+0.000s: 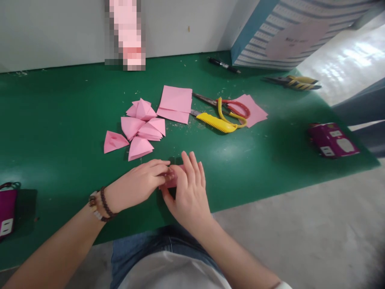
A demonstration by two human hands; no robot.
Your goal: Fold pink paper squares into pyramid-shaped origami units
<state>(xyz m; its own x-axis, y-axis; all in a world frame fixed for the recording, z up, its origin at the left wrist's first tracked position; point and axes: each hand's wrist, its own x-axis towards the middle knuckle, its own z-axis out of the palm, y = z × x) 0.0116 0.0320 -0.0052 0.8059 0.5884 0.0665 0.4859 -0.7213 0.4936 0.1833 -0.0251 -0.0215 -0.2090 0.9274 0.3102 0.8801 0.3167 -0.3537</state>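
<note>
A small piece of pink paper (172, 183) lies between my hands near the front of the green table, mostly covered by fingers. My left hand (140, 182), with beaded bracelets at the wrist, has its fingertips pressed on the paper's left part. My right hand (191, 192) holds the paper from the right with thumb and index finger, while its other fingers stretch forward. Just beyond the left hand sit several folded pink paper pieces (141, 147), pointed and petal-like. Flat pink paper squares (176, 98) rest behind them.
Scissors with red and yellow handles (224, 105) and a yellow-handled cutter (216, 122) lie beside more pink sheets (254, 110). A black pen (224, 65), pliers (293, 82) and a purple box (333, 139) are further right. Another purple object (7, 208) sits at the left edge.
</note>
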